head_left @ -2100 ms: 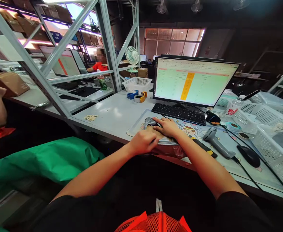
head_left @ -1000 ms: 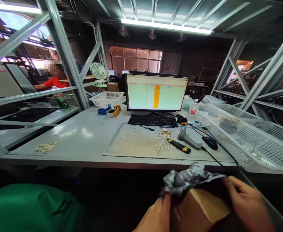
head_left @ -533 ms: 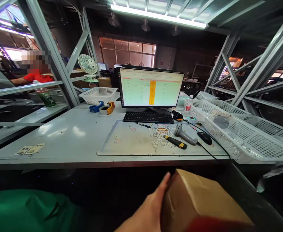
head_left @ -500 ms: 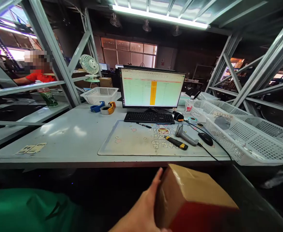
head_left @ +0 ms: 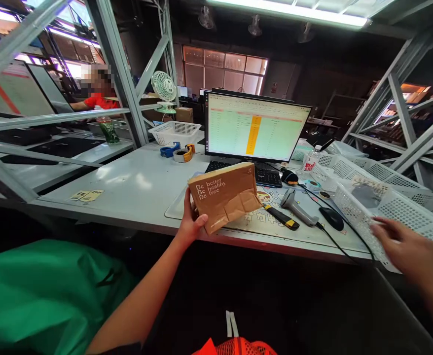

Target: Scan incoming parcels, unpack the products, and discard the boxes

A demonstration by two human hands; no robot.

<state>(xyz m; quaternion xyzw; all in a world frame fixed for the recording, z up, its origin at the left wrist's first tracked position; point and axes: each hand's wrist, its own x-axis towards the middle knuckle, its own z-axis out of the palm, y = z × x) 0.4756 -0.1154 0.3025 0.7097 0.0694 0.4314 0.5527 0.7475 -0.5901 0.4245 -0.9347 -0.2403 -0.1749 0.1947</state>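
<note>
Monitor (head_left: 255, 125) as reference. Brown box (head_left: 227, 198) in front of it, tilted, printed face toward wearer. Left hand (head_left: 190, 224) grips box's left end, thumb across front. Right hand (head_left: 405, 246) well right, half-curled, blurred, near white basket (head_left: 360, 209); cannot tell if holding anything. Scanner (head_left: 301, 211) front-right on surface (head_left: 135, 197).

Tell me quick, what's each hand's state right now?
Left hand: closed, holding the brown package.
Right hand: blurred near the white basket; open or closed, can't tell.
</note>
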